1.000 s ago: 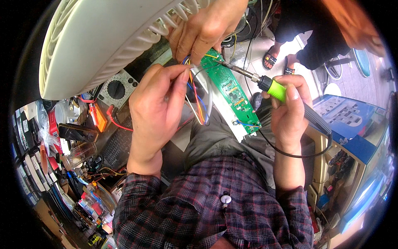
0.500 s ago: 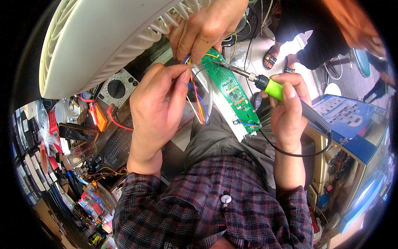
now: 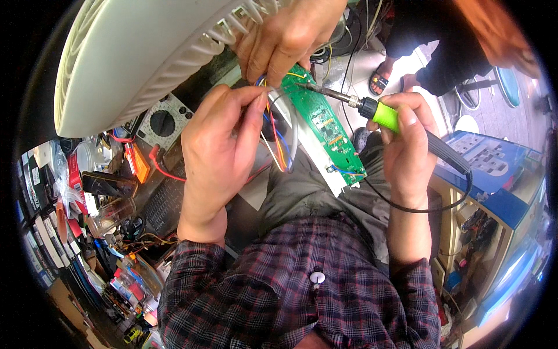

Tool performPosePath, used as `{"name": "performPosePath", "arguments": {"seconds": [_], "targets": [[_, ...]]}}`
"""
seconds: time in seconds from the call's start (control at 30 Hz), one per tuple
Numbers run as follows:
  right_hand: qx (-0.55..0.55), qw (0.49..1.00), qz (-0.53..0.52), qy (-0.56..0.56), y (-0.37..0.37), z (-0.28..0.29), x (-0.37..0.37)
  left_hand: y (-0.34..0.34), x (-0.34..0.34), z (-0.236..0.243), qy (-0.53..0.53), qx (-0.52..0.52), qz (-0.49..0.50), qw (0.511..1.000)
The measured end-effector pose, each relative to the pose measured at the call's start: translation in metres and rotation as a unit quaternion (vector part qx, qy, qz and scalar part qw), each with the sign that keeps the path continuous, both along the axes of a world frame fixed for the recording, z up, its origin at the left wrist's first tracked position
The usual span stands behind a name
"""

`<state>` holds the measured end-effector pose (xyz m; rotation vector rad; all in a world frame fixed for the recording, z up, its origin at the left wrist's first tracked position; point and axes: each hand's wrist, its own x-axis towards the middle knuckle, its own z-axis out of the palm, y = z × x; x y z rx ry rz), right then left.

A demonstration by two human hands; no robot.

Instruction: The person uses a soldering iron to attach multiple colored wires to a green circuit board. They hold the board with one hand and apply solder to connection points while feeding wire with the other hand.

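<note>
- Pinching a thin wire [image 3: 283, 92], the left hand [image 3: 221, 136] had narrow fingers.
- The right hand [image 3: 410, 131] gripped a soldering iron [image 3: 385, 117], newly swung slightly forward.
- Between them, the green circuit board [image 3: 317, 110] seemed still worked at its far end.

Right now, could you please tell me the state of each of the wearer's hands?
Left hand: closed, apparently pinching a thin strand.
Right hand: closed, holding the green-and-black soldering iron.
</note>
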<state>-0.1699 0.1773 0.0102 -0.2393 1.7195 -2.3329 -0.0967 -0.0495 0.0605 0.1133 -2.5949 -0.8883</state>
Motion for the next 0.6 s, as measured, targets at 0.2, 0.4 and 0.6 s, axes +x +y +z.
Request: {"name": "performPosePath", "arguments": {"seconds": [0.2, 0.4, 0.6], "targets": [[-0.011, 1.000, 0.005, -0.006, 0.0002, 0.0001, -0.0011, 0.0020, 0.0003, 0.0030, -0.016, 0.009, 0.006, 1.000], [-0.019, 1.000, 0.005, -0.013, -0.0003, 0.0024, -0.0001, 0.0001, 0.0000, -0.0017, -0.004, 0.008, -0.008, 1.000], [-0.020, 1.000, 0.006, -0.008, 0.0003, 0.0010, -0.0005, 0.0007, 0.0008, -0.0014, -0.008, 0.012, -0.002, 1.000]]}}
